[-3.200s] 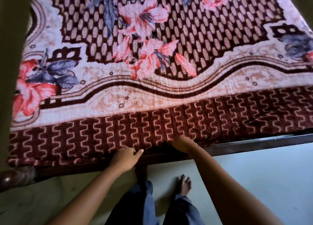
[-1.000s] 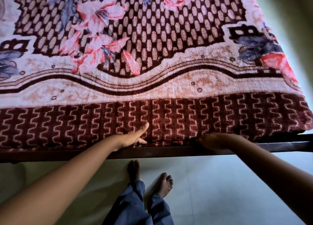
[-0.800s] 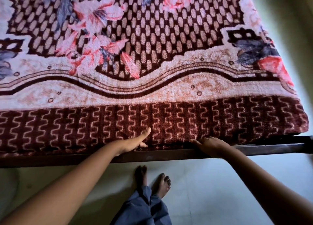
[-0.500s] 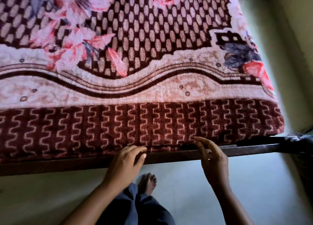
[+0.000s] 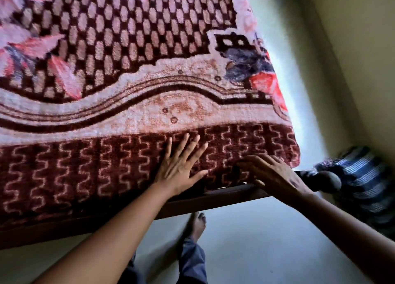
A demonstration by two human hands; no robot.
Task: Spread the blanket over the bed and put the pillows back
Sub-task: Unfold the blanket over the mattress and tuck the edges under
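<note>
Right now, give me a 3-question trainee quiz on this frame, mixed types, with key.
1. True or false: the left hand lies flat on the blanket's dark zigzag border.
2. The right hand rests at: A) the blanket's near right corner; B) a pillow; C) the floor.
3. Short answer: what pattern is on the blue cloth at far right?

Key: 1 true; 2 A; 3 stripes.

We see the plush maroon-and-cream blanket point(image 5: 149, 104), patterned with pink flowers, lying flat across the bed point(image 5: 213, 200), its zigzag border draped over the near edge toward six o'clock, its corner at three o'clock.
</note>
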